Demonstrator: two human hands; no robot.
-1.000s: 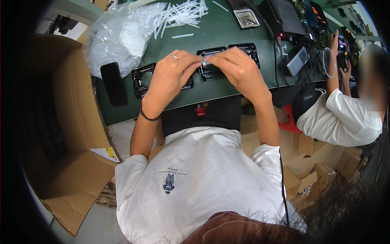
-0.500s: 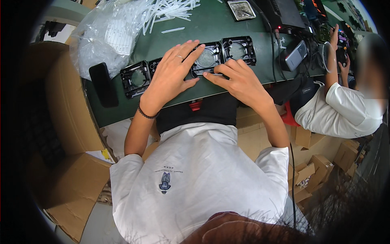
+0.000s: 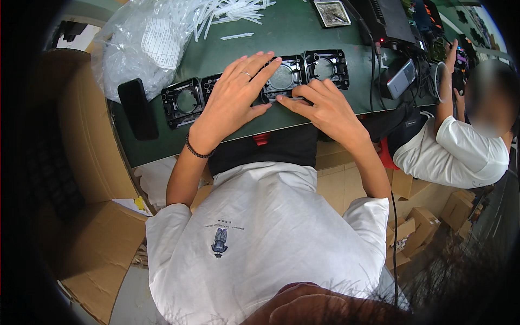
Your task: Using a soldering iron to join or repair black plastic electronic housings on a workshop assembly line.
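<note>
On the green table (image 3: 303, 32), both hands lie open, left hand (image 3: 233, 103) and right hand (image 3: 325, 108), pressing a black frame (image 3: 284, 78).

One camera only, worn on the person's head, looking steeply down over the white shirt and both forearms to the green table (image 3: 303, 32). The fisheye bends the table's near edge. It sits close above the near edge; the far edge is cut off at the frame's top.
</note>
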